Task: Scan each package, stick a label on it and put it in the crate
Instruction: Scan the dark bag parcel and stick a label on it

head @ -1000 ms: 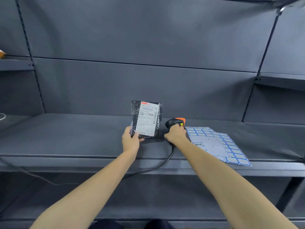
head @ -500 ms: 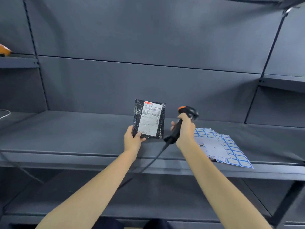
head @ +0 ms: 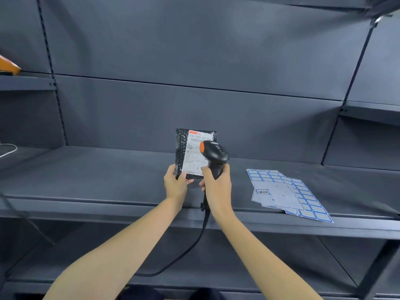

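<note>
A small black package [head: 183, 146] with a white shipping label stands upright above the shelf. My left hand [head: 176, 185] pinches its lower left corner. My right hand [head: 216, 187] grips the handle of a black barcode scanner [head: 214, 153] with an orange tip. The scanner's head is raised in front of the package's label and covers part of it. Its black cable [head: 194, 241] hangs down over the shelf's front edge. Sheets of blue-bordered stickers [head: 287, 193] lie on the shelf to the right. No crate is in view.
The grey metal shelf [head: 108, 176] runs across the view, with a lower shelf [head: 86, 256] beneath. An orange object [head: 8, 64] sits on a higher shelf at the far left. A white cable [head: 7, 148] lies at the left edge.
My right hand lifted the scanner off the shelf and swung it left, up in front of the package's label. My left hand kept holding the package upright.
</note>
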Available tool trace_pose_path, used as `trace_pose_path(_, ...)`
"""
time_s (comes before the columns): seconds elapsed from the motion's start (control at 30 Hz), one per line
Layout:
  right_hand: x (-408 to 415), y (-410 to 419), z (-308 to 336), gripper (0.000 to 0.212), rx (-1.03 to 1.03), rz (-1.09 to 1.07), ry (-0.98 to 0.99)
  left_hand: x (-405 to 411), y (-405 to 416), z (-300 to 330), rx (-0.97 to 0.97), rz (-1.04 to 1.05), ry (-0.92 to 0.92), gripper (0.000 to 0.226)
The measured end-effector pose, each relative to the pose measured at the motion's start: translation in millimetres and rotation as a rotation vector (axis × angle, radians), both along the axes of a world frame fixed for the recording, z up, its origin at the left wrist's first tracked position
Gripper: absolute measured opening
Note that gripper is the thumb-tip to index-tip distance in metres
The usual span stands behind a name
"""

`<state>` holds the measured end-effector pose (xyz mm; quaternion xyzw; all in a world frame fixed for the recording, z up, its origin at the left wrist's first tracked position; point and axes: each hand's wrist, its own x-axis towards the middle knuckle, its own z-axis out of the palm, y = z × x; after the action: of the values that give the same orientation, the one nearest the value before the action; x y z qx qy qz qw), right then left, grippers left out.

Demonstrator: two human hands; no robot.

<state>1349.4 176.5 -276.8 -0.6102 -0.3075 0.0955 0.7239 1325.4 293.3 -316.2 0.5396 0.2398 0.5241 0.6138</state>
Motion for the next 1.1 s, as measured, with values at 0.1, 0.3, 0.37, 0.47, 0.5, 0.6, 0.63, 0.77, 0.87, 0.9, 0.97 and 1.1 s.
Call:
trace_pose_path(0.1, -0.7, 3.0, 3.0, 0.011, 0.005, -0.018, -0.032, 2.2, -0.9, 1.1, 0.012, -0.001, 0.004, 0.025)
trace_pose_path(0.3, 1.0, 1.5, 4.2, 0.014, -0.026, -0.033, -0.026, 4.4, -1.2, 12.1, 0.017, -0.009, -0.016, 0.026)
trace_pose_path(0.37, 1.6, 1.4, 3.3, 0.014, -0.012, -0.037, -0.030, 3.9, -0.7, 14.4, 0.014, -0.011, -0.016, 0.025)
trace_pose_path(0.47, 1.6, 1.1, 2.6, 0.015, 0.022, -0.043, -0.042, 2.7, -0.6, 16.0, 0.004, -0.023, -0.025, 0.024)
trace_pose_path(0.5, 1.7, 1.0, 2.6, 0.015, 0.030, -0.043, -0.043, 2.4, -0.6, 16.1, 0.005, -0.026, -0.023, 0.024)
trace_pose_path(0.6, 1.2, 1.0, 3.3, 0.012, 0.038, -0.029, -0.040, 2.0, -0.7, 15.3, 0.016, -0.029, -0.002, 0.026)
trace_pose_path(0.63, 1.1, 1.4, 3.7, 0.011, 0.045, -0.021, -0.035, 1.7, -0.9, 15.0, 0.019, -0.029, 0.004, 0.026)
trace_pose_path(0.77, 2.5, 1.6, 4.3, 0.011, 0.047, -0.005, -0.029, 0.3, 0.1, 14.9, 0.013, -0.026, 0.000, 0.025)
trace_pose_path(0.87, 4.0, 0.4, 5.5, 0.012, 0.036, 0.006, -0.035, -1.3, 0.1, 17.1, 0.008, -0.017, -0.001, 0.026)
trace_pose_path(0.9, 5.4, 0.2, 6.9, 0.012, 0.040, 0.002, -0.038, -1.4, 0.3, 17.6, 0.003, -0.015, -0.002, 0.027)
trace_pose_path(0.97, 9.6, 0.1, 13.2, 0.012, 0.064, -0.028, -0.036, -2.4, 1.4, 18.4, -0.003, -0.006, 0.004, 0.026)
trace_pose_path(1.1, 38.1, 1.6, 32.8, 0.023, -0.043, -0.132, -0.002, -5.3, 6.7, 18.9, -0.019, 0.019, 0.016, 0.025)
